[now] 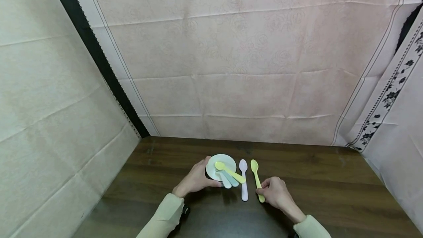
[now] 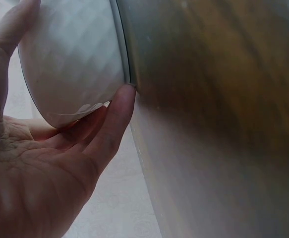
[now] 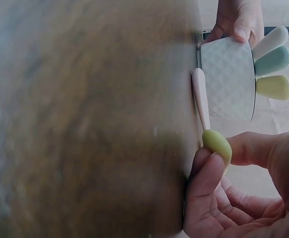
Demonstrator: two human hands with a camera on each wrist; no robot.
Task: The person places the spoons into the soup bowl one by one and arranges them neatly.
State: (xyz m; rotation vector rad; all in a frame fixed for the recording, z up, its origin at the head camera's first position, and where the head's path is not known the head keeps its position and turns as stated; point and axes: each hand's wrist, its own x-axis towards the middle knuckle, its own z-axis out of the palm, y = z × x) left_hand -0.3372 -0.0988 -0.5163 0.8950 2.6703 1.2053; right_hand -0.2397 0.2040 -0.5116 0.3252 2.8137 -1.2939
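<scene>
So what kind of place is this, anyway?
Probably a makeshift filming corner: pale cloths screen the back and both sides of a wooden table, where only a bowl and spoons seem set out.

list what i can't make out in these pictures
Right wrist view: scoops of white spoon, blue-green spoon and inner yellow spoon, hidden by the bowl.
Head view: handle part of outer yellow spoon, hidden by the right hand.
Left wrist view: the bowl, cut by the top edge.
Right wrist view: table, grain blurred.
</scene>
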